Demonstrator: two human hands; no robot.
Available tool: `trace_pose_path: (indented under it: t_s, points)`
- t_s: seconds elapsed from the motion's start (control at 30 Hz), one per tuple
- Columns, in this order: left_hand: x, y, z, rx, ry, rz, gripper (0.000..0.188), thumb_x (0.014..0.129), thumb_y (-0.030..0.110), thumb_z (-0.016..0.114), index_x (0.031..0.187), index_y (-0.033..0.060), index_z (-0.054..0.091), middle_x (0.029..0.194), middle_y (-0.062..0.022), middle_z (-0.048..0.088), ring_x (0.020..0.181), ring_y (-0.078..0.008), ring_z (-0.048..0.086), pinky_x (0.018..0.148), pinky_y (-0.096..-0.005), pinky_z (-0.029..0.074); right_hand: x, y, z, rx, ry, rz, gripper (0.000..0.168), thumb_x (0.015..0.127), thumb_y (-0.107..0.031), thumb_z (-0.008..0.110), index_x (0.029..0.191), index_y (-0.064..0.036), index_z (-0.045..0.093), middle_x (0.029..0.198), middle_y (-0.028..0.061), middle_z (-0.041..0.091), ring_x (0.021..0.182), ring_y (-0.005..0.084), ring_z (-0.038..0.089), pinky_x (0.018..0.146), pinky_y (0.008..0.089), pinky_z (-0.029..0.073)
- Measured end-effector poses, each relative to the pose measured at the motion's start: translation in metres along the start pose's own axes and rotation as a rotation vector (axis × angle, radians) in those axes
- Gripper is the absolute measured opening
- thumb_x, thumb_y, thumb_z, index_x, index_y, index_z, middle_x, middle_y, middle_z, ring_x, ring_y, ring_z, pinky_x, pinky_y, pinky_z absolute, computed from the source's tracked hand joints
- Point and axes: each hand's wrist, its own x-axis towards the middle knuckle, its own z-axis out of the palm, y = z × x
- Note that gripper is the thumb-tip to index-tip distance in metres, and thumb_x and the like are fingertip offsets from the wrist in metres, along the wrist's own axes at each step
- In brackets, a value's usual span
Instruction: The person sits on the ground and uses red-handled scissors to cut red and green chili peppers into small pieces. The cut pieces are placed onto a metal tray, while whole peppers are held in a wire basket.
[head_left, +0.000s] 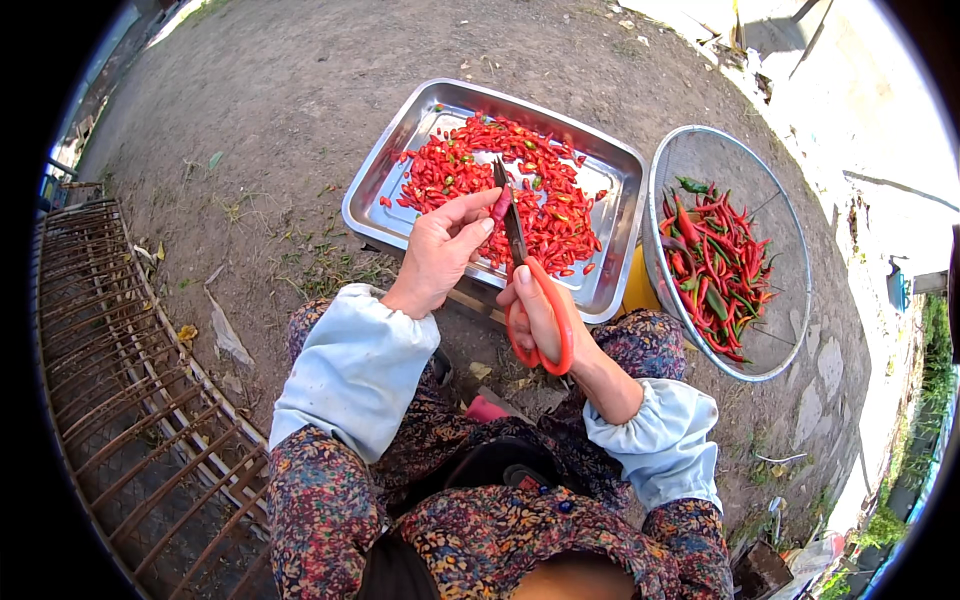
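Note:
Between thumb and forefinger, my left hand (444, 244) pinches a red chili pepper (502, 205) above the tray. My right hand (546, 315) grips the orange-red handles of a pair of scissors (555, 341), whose dark blades reach up against the chili. Beneath them, a rectangular metal tray (611, 277) holds a spread of cut red chili pieces (555, 244) with a few green bits among them. To the right of the tray, a round wire-mesh basket (757, 180) contains whole chilies (716, 270), mostly red, some green.
A rusty metal-bar frame (135, 420) lies along the left side. Something yellow (640, 285) shows under the basket's left edge. Dirt ground (270, 97) surrounds the tray, with dry grass (334, 270) and a pale scrap (227, 330) on it. My knees flank the tray's near side.

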Motion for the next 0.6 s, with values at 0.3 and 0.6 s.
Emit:
trace_pose_path:
  t_s: [0.3, 0.6]
  points:
    - [0.0007, 0.0006, 0.0019, -0.035, 0.027, 0.008, 0.028, 0.083, 0.006, 0.054, 0.111, 0.0038, 0.052, 0.08, 0.0016, 0.057, 0.066, -0.002, 0.048, 0.055, -0.0167, 0.04, 0.0038, 0.0039, 0.0025, 0.118, -0.054, 0.021, 0.056, 0.088, -0.05, 0.037, 0.1, 0.004, 0.047, 0.063, 0.0017, 0.044, 0.054, 0.0101, 0.046, 0.043, 0.0232, 0.038]
    - [0.0007, -0.0002, 0.0028, -0.045, 0.03, 0.006, 0.026, 0.083, 0.006, 0.054, 0.109, 0.0028, 0.053, 0.082, 0.0007, 0.058, 0.068, -0.0026, 0.05, 0.057, -0.0161, 0.04, 0.0025, 0.0054, 0.0018, 0.024, -0.073, 0.016, 0.051, 0.092, -0.045, 0.028, 0.093, 0.004, 0.045, 0.055, 0.0006, 0.038, 0.046, 0.0099, 0.039, 0.043, 0.0229, 0.035]
